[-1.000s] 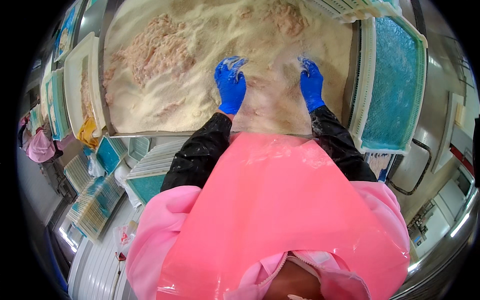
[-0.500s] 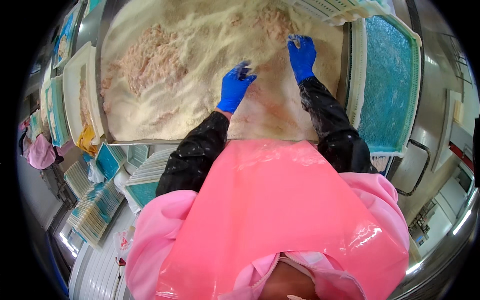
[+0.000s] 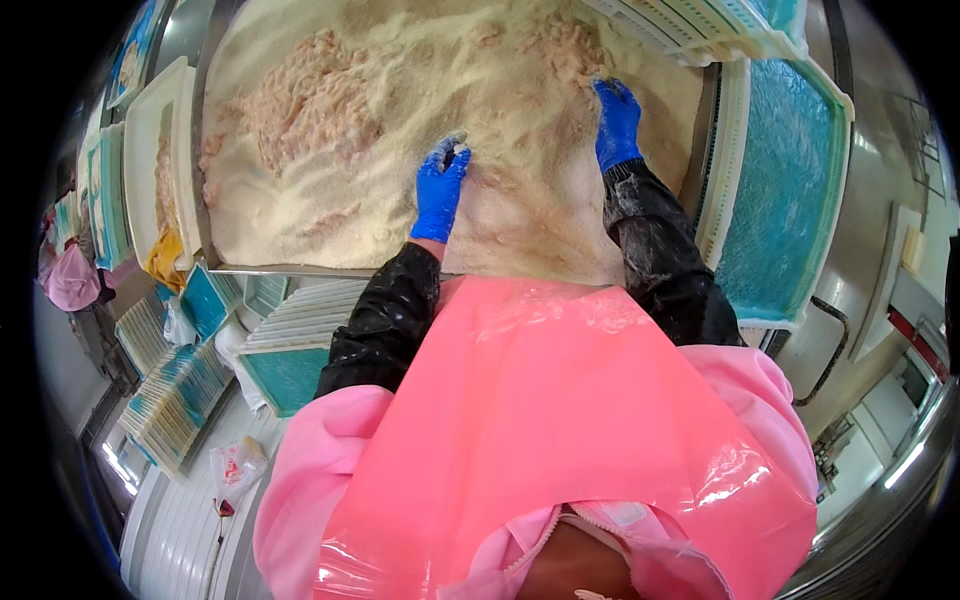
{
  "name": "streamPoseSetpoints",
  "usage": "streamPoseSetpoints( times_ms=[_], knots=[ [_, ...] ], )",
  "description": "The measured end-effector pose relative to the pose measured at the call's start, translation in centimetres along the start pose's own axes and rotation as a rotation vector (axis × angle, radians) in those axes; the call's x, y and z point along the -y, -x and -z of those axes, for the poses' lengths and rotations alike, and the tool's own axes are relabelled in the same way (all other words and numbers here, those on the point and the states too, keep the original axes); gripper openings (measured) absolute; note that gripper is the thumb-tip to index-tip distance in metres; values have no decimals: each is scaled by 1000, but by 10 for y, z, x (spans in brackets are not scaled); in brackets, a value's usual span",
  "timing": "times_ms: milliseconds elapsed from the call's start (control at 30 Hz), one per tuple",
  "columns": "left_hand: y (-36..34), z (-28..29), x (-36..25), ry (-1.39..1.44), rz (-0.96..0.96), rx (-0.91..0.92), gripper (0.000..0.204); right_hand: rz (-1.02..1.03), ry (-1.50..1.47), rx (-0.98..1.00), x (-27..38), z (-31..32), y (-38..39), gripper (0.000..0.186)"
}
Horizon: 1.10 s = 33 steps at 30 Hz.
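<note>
Though near powder point(image 3: 430, 100), teal tray point(image 3: 782, 180) outside.

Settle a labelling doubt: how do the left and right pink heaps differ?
The left heap is larger, the right heap smaller. The left heap lies apart from the left hand; the right heap has the right hand at its edge. Both are pale pink amid pale powder.

We can read no words or numbers; the red marks point(image 3: 232, 469) on the clear plastic bag point(image 3: 250, 459), lower left, may be print, too small for us.
</note>
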<state>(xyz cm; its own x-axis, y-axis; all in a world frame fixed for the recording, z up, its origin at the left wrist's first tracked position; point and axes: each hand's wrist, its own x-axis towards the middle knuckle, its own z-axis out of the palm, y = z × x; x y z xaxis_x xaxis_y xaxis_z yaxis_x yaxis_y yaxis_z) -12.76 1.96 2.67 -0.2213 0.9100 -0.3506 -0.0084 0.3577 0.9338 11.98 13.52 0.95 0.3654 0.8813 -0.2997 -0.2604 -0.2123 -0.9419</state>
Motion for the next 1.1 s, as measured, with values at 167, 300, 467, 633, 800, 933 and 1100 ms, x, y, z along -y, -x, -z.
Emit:
streamPoseSetpoints(
  times_ms=[167, 300, 467, 633, 800, 933, 1100],
  knots=[
    [-9, 14, 11, -125, -196, -51, 33, 67, 21, 78, 23, -8, 21, 20],
    [-7, 17, -9, -375, -467, -142, 37, 287, 365, 80, 41, -12, 50, 24],
    [6, 8, -28, -820, -787, -155, 35, 742, 872, 419, 31, 23, 109, 21],
    [17, -24, 10, -314, -557, 121, 29, 650, 955, 669, 7, 69, 147, 31],
    [17, -79, 21, 113, -264, 22, 34, 322, 457, 134, -68, 70, 128, 32],
    [21, -103, 23, 630, 178, 157, 36, 357, 519, 285, -43, 5, 155, 40],
    [30, -111, -12, 1018, 592, 315, 38, 456, 770, 330, -43, 6, 142, 47]
  ],
)
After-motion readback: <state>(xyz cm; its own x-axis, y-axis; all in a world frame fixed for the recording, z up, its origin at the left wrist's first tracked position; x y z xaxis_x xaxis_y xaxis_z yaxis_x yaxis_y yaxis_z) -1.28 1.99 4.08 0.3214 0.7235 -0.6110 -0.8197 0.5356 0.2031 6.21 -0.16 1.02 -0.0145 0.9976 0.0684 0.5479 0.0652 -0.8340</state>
